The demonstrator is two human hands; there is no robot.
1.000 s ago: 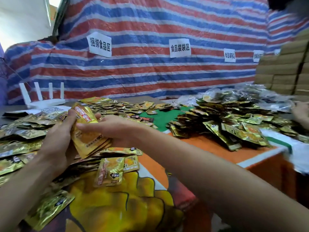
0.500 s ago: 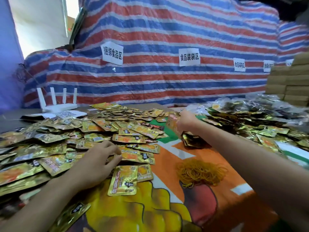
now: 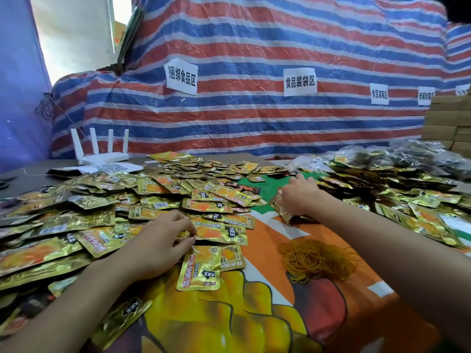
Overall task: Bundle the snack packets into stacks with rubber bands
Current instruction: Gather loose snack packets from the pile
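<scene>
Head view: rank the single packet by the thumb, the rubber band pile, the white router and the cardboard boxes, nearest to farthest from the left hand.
1. Single packet, just right of the left hand, by its thumb.
2. Rubber band pile, further right on the orange cloth.
3. White router, at the back left.
4. Cardboard boxes, far back right.

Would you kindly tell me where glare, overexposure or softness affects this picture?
In the head view, the window gap top left is blown out white; the foil snack packets glint, washing out some print; the rightmost paper labels are too soft to read.
</scene>
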